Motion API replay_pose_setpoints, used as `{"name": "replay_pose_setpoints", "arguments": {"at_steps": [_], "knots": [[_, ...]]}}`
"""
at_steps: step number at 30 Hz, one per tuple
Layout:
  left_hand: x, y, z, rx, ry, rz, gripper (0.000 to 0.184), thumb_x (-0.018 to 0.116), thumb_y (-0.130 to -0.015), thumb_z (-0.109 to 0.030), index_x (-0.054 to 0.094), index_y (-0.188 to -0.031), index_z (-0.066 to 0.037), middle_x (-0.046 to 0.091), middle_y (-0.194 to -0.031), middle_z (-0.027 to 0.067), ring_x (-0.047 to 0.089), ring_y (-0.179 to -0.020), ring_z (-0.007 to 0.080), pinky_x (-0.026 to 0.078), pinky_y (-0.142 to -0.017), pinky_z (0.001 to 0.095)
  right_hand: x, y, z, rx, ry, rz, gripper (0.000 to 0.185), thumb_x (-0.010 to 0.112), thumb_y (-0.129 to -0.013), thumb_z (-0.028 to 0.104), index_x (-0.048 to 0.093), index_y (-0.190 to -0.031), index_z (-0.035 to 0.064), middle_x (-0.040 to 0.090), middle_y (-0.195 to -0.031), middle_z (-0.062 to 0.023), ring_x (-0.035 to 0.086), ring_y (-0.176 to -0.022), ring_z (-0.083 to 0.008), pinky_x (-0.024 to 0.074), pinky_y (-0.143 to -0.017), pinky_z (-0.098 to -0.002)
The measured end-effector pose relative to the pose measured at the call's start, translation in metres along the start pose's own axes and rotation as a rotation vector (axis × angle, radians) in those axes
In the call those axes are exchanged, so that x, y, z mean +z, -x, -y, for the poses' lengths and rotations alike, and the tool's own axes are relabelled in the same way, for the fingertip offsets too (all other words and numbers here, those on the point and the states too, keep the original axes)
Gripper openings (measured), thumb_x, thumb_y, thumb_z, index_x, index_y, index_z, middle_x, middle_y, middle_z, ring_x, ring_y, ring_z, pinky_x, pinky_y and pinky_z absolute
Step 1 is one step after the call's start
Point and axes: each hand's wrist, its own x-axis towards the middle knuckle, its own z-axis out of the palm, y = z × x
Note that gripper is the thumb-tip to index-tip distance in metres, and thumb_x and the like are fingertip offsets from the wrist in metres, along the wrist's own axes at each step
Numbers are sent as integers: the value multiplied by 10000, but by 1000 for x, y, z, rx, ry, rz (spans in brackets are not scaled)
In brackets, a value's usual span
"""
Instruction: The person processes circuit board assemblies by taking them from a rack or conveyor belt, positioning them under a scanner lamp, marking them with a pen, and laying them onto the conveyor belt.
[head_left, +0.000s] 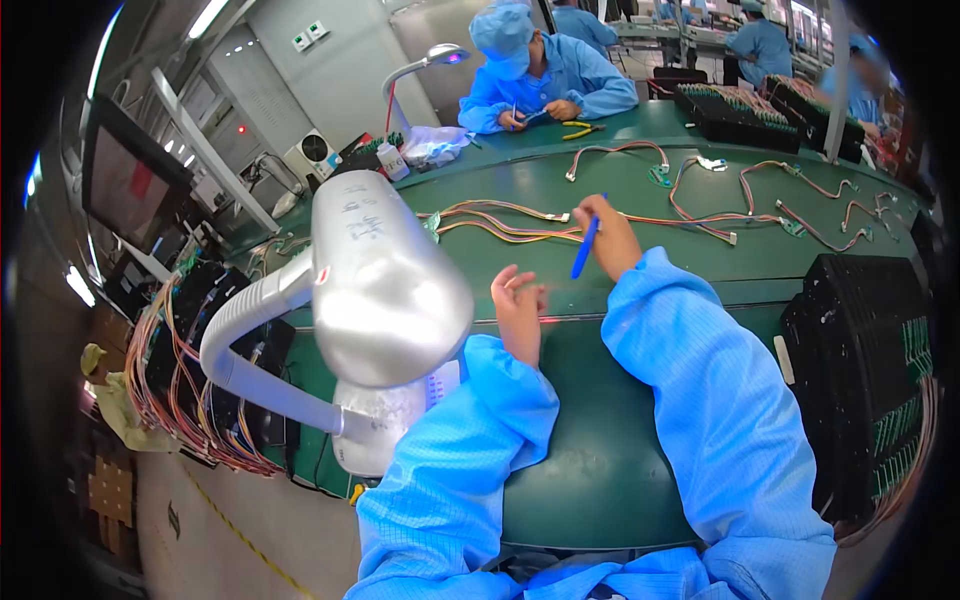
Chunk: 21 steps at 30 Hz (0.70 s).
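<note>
A blue pen (585,250) slants down from my right hand (612,235), whose fingers are closed round it near the connector ends of a wire harness (510,225). Lower and to the left, my left hand (518,310) is raised over the green table (590,420) with its fingers partly curled and apart, holding nothing visible. The harness wires run from a small green board (432,225) on the left toward my right hand. To the right lie more wires with small boards (792,226).
A silver lamp (385,280) on a bent arm stands close on the left. Black racks with wires stand at the left (210,350) and right (850,370). Across the table, a co-worker (545,70) in blue works near yellow pliers (580,130).
</note>
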Motion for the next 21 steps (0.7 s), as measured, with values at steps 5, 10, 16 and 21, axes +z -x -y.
{"name": "replay_pose_setpoints", "arguments": {"at_steps": [5, 10, 16, 21], "knots": [[-13, 33, 0, 67, -77, 108, 372, 407, -721, 0, 304, -1076, -39, 458, -911, 86, 513, -709, 144, 414, -569, 211, -34, 32, 62, -118, -636, -288, 97, 403, -804, 126, 419, -810, 30, 529, -687, -91, 508, -668, -181, 398, -659, -290], [-35, 31, 16, -4, -49, 153, 360, 404, -722, 11, 316, -1067, -34, 485, -876, 95, 512, -676, 131, 404, -524, 201, -73, 85, 195, -470, -1169, 36, 116, 383, -780, 151, 370, -840, 53, 503, -689, -102, 493, -690, -221, 393, -640, -367], [-30, 39, 11, -69, -27, 87, 337, 416, -729, 4, 328, -1051, -36, 496, -854, 82, 503, -654, 115, 400, -513, 196, -74, 159, 290, -437, -2051, 257, 107, 419, -789, 106, 337, -842, 63, 490, -653, -169, 456, -493, -225, 396, -464, -319], [-31, 39, 8, -75, -49, 94, 332, 420, -737, -6, 324, -1053, -34, 498, -847, 79, 502, -650, 116, 398, -506, 194, -51, 163, 300, -509, -2280, -47, 103, 493, -765, 51, 390, -768, 53, 509, -696, -206, 469, -572, -230, 404, -468, -284]]}}
